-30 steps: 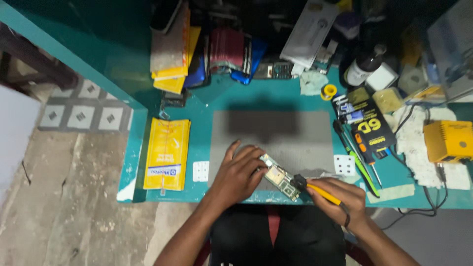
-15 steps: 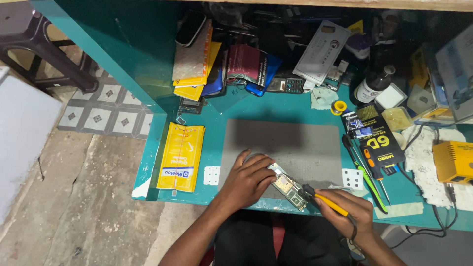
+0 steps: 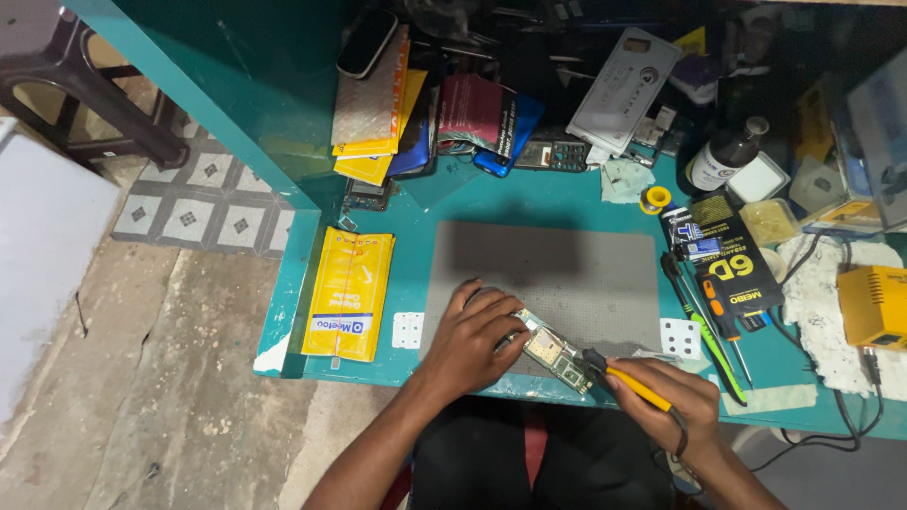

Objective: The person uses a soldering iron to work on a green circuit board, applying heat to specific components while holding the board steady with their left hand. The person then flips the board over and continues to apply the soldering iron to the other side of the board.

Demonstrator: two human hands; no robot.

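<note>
At the far left of the teal bench [image 3: 416, 203] lies a yellow packet [image 3: 348, 293], and just beside it a small white card [image 3: 408, 330] with holes, both apart from the hands. Next comes the grey mat [image 3: 557, 274], mostly bare. The left hand [image 3: 477, 340] rests on the near edge of the mat, fingers bent and spread down over one end of the circuit board [image 3: 557, 356], pinning it flat; the wrist comes up from below the bench edge. The board lies slanted at the near edge of the mat, between the two hands, and it is already out of any phone case, so I judge the opening work is done and the work on the board itself is in progress; whether any joint is finished, I cannot tell at this size. The right hand [image 3: 666, 397] is closed around the yellow iron [image 3: 628, 381], held like a pen, with its dark tip touching or almost touching the right end of the board. Further right lie a second white card [image 3: 680, 337], screwdrivers [image 3: 713, 326], a black packet [image 3: 732, 260], a brown bottle [image 3: 723, 156] and a yellow box [image 3: 874, 307], all untouched.
</note>
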